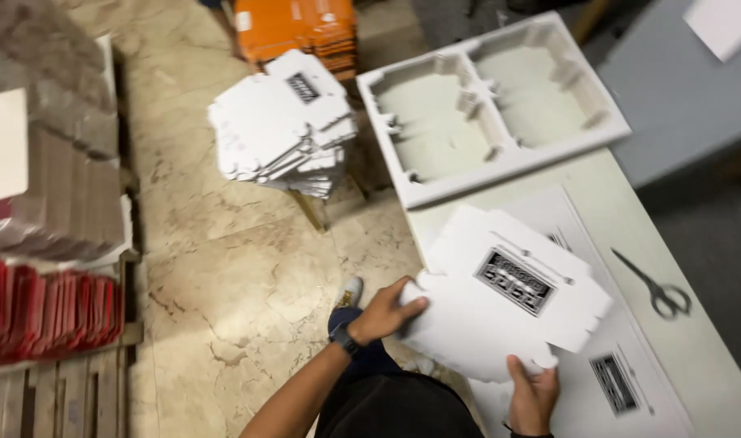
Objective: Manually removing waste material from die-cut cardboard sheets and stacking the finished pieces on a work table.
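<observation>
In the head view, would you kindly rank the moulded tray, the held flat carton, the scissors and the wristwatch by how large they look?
1. Moulded tray, though it lies farther off.
2. Flat carton, held by both hands; nearer the camera, so first and second place are unsure.
3. Scissors.
4. Wristwatch.

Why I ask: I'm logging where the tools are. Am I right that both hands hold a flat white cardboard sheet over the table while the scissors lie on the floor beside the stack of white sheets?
Not quite. The scissors lie on the table, right of the flat white cardboard sheet, not on the floor. The head view shows this. The left hand and right hand do hold that sheet.
</observation>
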